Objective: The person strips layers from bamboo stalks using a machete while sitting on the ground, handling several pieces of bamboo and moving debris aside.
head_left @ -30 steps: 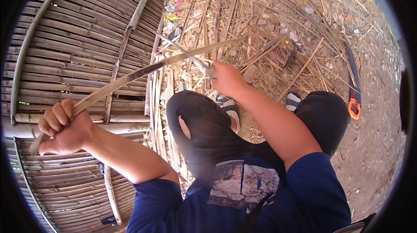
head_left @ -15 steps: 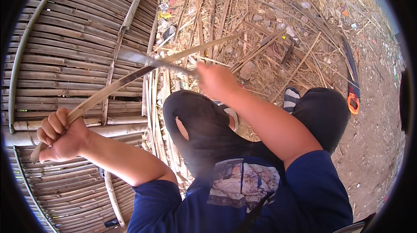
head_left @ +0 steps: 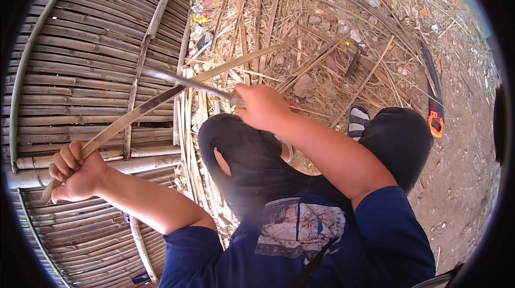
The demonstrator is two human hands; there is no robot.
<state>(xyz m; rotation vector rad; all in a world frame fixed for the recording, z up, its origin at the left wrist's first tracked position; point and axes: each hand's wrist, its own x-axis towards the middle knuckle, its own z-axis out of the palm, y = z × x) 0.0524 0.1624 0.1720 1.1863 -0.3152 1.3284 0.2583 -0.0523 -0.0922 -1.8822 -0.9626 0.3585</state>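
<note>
My left hand (head_left: pixel 80 174) is closed around the lower end of a long split bamboo strip (head_left: pixel 126 118). The strip slants up and away to the right, with a dark patch near its middle. In my right hand (head_left: pixel 261 106) is the handle of a long-bladed knife (head_left: pixel 196 83), mostly covered by my fingers. Its grey blade points left and crosses over the strip just beyond the dark patch. The blade tip is blurred, and I cannot tell whether the edge touches the bamboo.
A wall of bamboo slats (head_left: pixel 88 68) rises along the left. Split bamboo pieces (head_left: pixel 272 20), straw, stones and scraps litter the ground ahead. On the right lies a hand saw (head_left: pixel 435 120) with an orange handle. My bent knees (head_left: pixel 228 151) are close below the knife.
My right hand has shifted slightly left and down with the knife, whose blade now shows more clearly across the strip. My left hand keeps its grip on the bamboo.
</note>
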